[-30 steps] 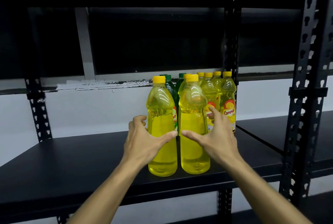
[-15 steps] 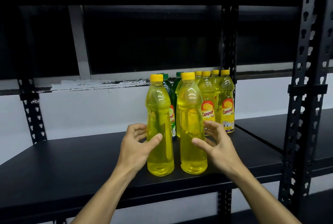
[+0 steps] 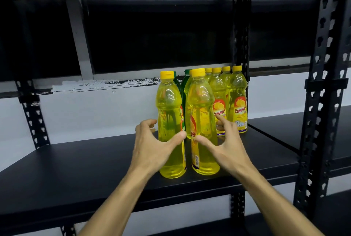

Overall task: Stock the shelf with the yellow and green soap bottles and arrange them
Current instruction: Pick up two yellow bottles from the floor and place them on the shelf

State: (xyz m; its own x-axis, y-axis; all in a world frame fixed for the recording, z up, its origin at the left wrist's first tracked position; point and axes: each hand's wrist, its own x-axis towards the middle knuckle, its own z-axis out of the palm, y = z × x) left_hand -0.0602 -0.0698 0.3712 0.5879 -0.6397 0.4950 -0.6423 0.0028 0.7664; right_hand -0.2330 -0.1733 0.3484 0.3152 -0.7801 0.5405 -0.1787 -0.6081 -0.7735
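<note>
Yellow bottles (image 3: pixel 203 121) stand upright between both hands' spread fingers (image 3: pixel 150 122).

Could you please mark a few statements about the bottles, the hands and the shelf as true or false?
1. The two front bottles stand upright on the shelf. True.
2. The left front bottle has a green cap. False: its cap is yellow.
3. The right front bottle lies on its side. False: it stands upright.
4. Green bottles stand behind the front yellow ones. True.
5. The left hand holds a bottle in the air. False: both hands, left and right hand, are spread near the standing bottles, lifting nothing.
</note>
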